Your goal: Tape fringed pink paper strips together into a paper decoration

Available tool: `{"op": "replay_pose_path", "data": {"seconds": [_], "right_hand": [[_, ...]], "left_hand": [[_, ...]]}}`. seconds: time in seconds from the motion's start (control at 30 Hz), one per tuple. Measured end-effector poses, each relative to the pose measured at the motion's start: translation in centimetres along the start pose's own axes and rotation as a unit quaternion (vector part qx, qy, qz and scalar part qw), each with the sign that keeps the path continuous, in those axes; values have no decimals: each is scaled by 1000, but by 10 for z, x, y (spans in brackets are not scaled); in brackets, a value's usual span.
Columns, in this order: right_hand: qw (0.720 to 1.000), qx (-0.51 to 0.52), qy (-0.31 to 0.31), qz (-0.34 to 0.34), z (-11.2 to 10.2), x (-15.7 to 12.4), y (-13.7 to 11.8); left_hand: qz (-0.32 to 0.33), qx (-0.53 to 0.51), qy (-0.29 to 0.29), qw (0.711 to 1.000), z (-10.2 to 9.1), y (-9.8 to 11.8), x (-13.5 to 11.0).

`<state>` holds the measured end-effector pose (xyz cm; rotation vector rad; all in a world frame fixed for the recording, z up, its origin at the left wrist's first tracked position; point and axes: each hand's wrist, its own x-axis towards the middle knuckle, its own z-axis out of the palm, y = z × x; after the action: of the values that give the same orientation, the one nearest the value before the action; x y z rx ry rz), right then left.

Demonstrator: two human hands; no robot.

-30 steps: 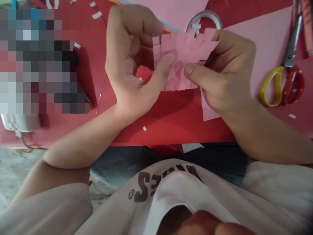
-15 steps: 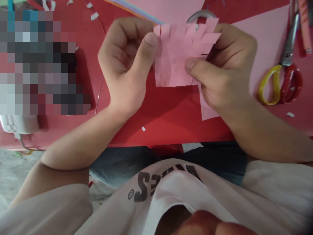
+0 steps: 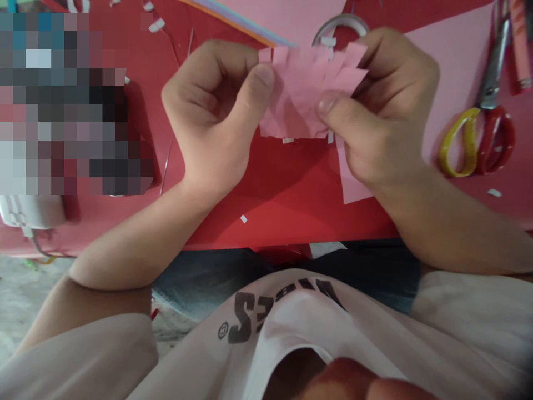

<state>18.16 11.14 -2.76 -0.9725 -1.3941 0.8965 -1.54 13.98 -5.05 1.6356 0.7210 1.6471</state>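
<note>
"Many things around the hands?"

"Yes. From my distant seat I see scissors (image 3: 490, 100) at the right, beside a large pink sheet (image 3: 449, 61) that the right hand (image 3: 387, 105) partly covers. A pale ring (image 3: 339, 19), like a tape roll, is partly hidden at upper centre. A pixelated patch (image 3: 66, 111) blocks the upper left; a white plug-like block (image 3: 37, 211) sits below it."

"Materials and shapes?"

"Smooth red surface (image 3: 287, 194) beneath, one small white scrap (image 3: 244, 219) on it. The scissors have metal blades, one yellow loop, one red. The fringed pink paper (image 3: 300, 83) is thin and creased, its edges cut into strips."

"Where is it, and the hands?"

"Upper centre, raised between them. The left hand (image 3: 212, 111) pinches its left edge, fingers curled; my right pinches its right side, thumb in front."
</note>
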Motion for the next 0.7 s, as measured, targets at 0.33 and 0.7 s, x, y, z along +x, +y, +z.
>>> {"op": "replay_pose_path", "data": {"seconds": [0.33, 0.7], "right_hand": [[996, -58, 36, -65, -4, 4, 2], [1000, -16, 19, -6, -2, -1, -6]], "left_hand": [[-41, -50, -34, 997, -1, 9, -2], [-94, -45, -39, 994, 3, 17, -4]]}}
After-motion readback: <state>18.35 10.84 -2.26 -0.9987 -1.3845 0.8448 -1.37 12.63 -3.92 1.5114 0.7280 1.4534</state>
